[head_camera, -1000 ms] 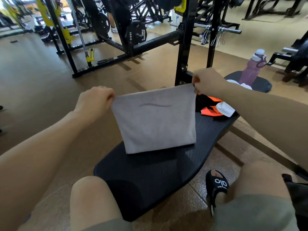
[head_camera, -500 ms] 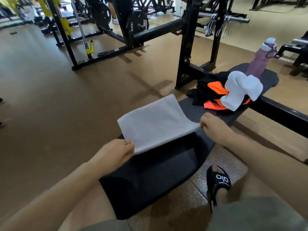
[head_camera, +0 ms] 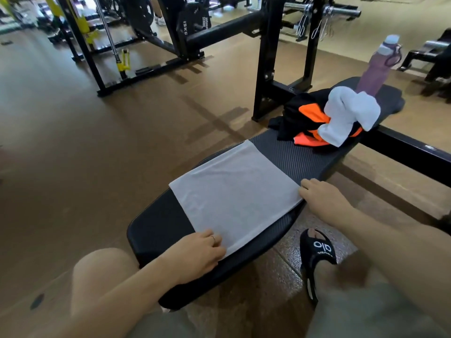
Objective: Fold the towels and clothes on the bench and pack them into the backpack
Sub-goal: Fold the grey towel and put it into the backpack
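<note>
Item 1, grey towel (head_camera: 234, 193): lies flat across the near half of the padded black surface (head_camera: 300, 157), folded into a rough rectangle, its far corner reaching toward the clothing pile.

Item 2, left hand (head_camera: 197, 252): we rest it palm down on the towel's near corner, fingers (head_camera: 214, 240) loosely spread and flat, pinning the cloth, not gripping it.

Item 3, right hand (head_camera: 322, 198): fingers curled lightly at the towel's right corner, touching the edge; whether they pinch the cloth or only press on it we cannot tell.

Item 4, unfolded stock: black and orange garment (head_camera: 302, 118) with a white towel (head_camera: 346, 115) heaped on it, further along the surface; a purple water bottle (head_camera: 375, 69) stands behind. The backpack is not in view.

Handling note, as we judge it: smooth outward from the centre with flat palms, check that the layered edges line up, then take both near corners and carry them to the far edge in one even fold, keeping the cloth from sliding off the surface's left side.

Change against half a second ago: the towel's near edge was lifted between our hands and sagging; now it is laid down flat, and both hands have lowered onto its corners.
</note>
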`<state>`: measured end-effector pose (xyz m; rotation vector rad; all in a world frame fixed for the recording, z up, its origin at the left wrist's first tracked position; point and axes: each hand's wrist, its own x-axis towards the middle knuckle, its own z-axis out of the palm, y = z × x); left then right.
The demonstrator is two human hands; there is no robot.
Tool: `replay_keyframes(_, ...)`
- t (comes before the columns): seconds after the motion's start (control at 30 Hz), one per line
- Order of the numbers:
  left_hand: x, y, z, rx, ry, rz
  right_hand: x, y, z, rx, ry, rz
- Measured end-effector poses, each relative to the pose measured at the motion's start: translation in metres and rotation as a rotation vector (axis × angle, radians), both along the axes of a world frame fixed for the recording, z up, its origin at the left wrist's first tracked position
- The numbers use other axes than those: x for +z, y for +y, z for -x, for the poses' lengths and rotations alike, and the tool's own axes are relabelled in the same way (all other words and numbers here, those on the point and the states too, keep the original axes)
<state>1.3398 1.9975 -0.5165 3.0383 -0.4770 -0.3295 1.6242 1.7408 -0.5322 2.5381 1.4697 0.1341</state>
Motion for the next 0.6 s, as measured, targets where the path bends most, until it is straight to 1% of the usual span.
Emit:
replay_keyframes(0.1, 0.0, -0.003, 0.0, 0.005, -0.001, -0.061, 0.002, -0.001, 0.006, -0.055, 0.003, 0.043)
replay_keyframes(0.2, 0.006, -0.004, -0.002, 0.02, 0.096, -0.055, 0.004, 0.0, 0.013, -0.087, -0.025, 0.069)
replay_keyframes(0.27, 0.014, -0.001, -0.007, 0.068, 0.17, -0.004, 0.003, 0.003, 0.019, -0.12, -0.043, 0.057)
replay_keyframes(0.33, 0.023, 0.009, -0.019, 0.206, 0.205, 0.116, 0.003, 0.01, 0.028, -0.118, -0.036, 0.044)
replay_keyframes(0.4, 0.031, 0.025, -0.036, 0.344, 0.124, 0.208, 0.006, 0.026, 0.034, -0.052, 0.02, -0.033)
replay_keyframes(0.47, 0.035, 0.041, -0.058, 0.434, 0.017, 0.245, 0.007, 0.05, 0.037, 0.028, 0.122, -0.133)
replay_keyframes(0.53, 0.032, 0.056, -0.08, 0.49, -0.053, 0.238, 0.003, 0.079, 0.04, 0.082, 0.242, -0.179)
replay_keyframes(0.6, 0.018, 0.068, -0.1, 0.529, -0.09, 0.155, 0.002, 0.108, 0.043, 0.101, 0.339, -0.178)
